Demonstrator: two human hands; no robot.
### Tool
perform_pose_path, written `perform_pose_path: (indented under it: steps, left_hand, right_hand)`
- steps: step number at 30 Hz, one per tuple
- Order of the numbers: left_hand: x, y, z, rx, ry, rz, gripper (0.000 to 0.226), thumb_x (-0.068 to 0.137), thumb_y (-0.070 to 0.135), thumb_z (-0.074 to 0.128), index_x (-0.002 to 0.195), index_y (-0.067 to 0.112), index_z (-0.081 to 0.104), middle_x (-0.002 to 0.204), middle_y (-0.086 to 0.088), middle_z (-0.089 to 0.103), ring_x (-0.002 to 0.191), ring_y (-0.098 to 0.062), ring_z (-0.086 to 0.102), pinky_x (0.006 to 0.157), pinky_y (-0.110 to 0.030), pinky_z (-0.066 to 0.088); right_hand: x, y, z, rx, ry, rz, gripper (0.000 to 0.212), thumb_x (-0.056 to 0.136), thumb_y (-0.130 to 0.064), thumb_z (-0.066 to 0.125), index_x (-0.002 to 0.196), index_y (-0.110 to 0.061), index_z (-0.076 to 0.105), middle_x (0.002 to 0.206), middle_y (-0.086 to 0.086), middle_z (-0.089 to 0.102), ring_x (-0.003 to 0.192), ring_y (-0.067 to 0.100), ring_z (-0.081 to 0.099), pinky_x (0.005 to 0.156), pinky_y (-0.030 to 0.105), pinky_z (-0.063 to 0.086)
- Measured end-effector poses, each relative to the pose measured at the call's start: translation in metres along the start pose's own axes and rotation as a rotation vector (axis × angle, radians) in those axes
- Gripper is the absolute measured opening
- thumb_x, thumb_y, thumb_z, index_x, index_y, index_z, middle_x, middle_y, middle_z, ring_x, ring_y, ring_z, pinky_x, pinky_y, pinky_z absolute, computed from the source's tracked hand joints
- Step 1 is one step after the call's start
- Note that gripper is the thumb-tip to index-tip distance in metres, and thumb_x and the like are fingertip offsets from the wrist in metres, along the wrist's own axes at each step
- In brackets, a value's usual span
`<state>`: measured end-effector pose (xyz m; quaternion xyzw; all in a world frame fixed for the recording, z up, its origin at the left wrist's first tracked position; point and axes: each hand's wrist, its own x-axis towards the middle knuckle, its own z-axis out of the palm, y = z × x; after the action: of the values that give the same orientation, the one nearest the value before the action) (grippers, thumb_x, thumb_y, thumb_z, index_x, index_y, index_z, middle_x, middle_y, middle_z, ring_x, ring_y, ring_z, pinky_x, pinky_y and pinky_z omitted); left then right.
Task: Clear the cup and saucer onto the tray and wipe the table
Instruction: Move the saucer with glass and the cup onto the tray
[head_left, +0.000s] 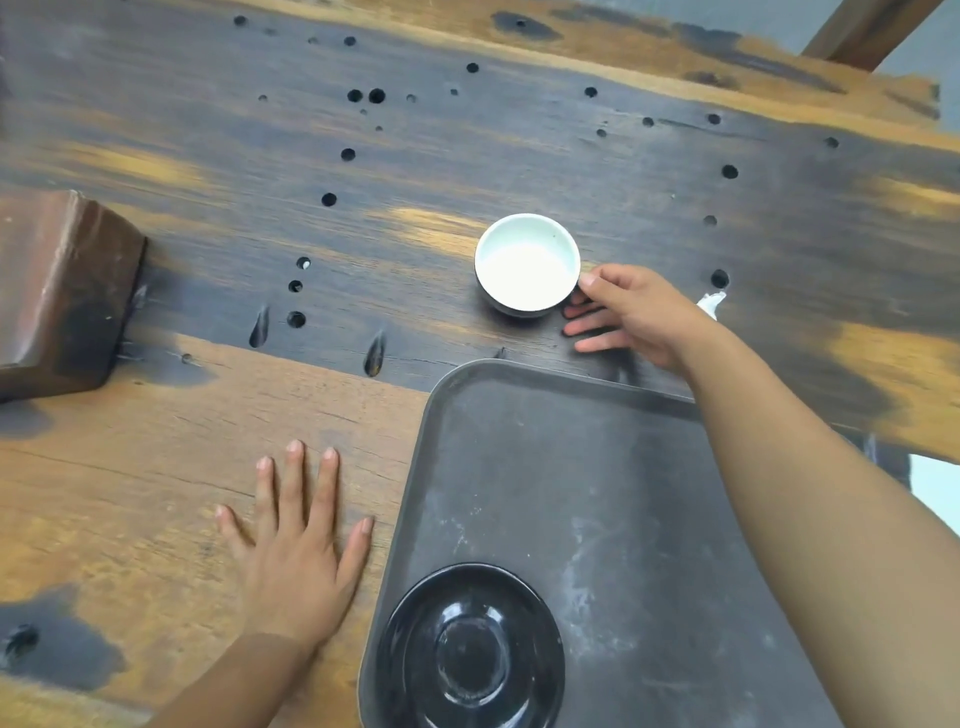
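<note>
Cup (527, 262) upright on table (208, 415), right hand (639, 317) touching.

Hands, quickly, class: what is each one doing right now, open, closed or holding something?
Left hand: open, flat on the table, holding nothing.
Right hand: open, thumb at the cup, not yet gripping it.

A small round cup with a white inside and dark outside (527, 265) stands on the worn, hole-pocked wooden desk (208, 156), just beyond the dark grey rectangular tray (649, 493). The right hand (636, 314) reaches over the tray's far edge, its thumb touching the cup's rim. A glossy black round saucer (470, 649) lies on the tray's near part. The left hand (296, 540) rests flat on the desk, fingers (293, 483) spread, beside the tray
</note>
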<state>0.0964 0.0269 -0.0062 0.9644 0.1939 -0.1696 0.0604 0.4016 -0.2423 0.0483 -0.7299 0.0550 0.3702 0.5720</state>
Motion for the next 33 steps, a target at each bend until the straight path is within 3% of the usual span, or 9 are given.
perform_pose_path:
  steps: [6, 13, 19, 27, 33]
  left_hand:
    - [0.0, 0.001, -0.002, 0.002, -0.018, -0.005, 0.077, 0.09, 0.066, 0.004, 0.155, 0.028, 0.016, 0.165, -0.003, 0.007, 0.151, -0.033, 0.007, 0.109, -0.073, 0.012]
    - [0.001, 0.001, -0.002, 0.013, -0.013, -0.003, 0.078, 0.09, 0.066, 0.005, 0.155, 0.027, 0.017, 0.165, -0.004, 0.008, 0.151, -0.033, 0.008, 0.108, -0.072, 0.013]
    - [0.002, 0.001, 0.002, 0.001, 0.02, -0.007, 0.074, 0.089, 0.061, 0.023, 0.155, 0.029, 0.014, 0.166, -0.002, 0.004, 0.151, -0.031, 0.003, 0.11, -0.071, 0.011]
    - [0.003, 0.001, 0.003, -0.023, 0.044, -0.012, 0.073, 0.09, 0.062, 0.018, 0.155, 0.033, 0.005, 0.166, 0.0, -0.002, 0.151, -0.029, -0.003, 0.112, -0.07, 0.006]
    - [0.002, 0.0, 0.006, -0.045, 0.072, 0.004, 0.072, 0.09, 0.063, 0.018, 0.155, 0.034, 0.003, 0.166, 0.0, -0.003, 0.152, -0.029, -0.004, 0.112, -0.071, 0.004]
  right_hand:
    - [0.01, 0.0, -0.006, -0.064, 0.001, -0.055, 0.023, 0.098, -0.024, 0.056, 0.079, -0.012, 0.06, 0.089, 0.012, 0.064, 0.081, 0.022, 0.068, 0.072, 0.035, 0.062]
    - [0.012, 0.002, -0.006, -0.073, -0.002, -0.118, 0.031, 0.099, -0.021, 0.054, 0.07, -0.011, 0.054, 0.074, 0.006, 0.059, 0.088, 0.026, 0.069, 0.08, 0.027, 0.059]
    - [-0.004, -0.002, -0.004, -0.114, 0.004, -0.161, 0.03, 0.098, -0.017, 0.055, 0.069, -0.009, 0.055, 0.074, 0.007, 0.058, 0.086, 0.027, 0.071, 0.079, 0.026, 0.06]
    - [-0.047, 0.002, 0.001, -0.073, 0.011, -0.265, 0.03, 0.098, -0.017, 0.054, 0.07, -0.009, 0.059, 0.076, 0.007, 0.061, 0.084, 0.022, 0.073, 0.079, 0.027, 0.059]
    - [-0.085, 0.017, 0.013, -0.054, 0.045, -0.286, 0.028, 0.098, -0.015, 0.055, 0.072, -0.007, 0.059, 0.083, 0.019, 0.062, 0.08, 0.02, 0.073, 0.074, 0.026, 0.059]
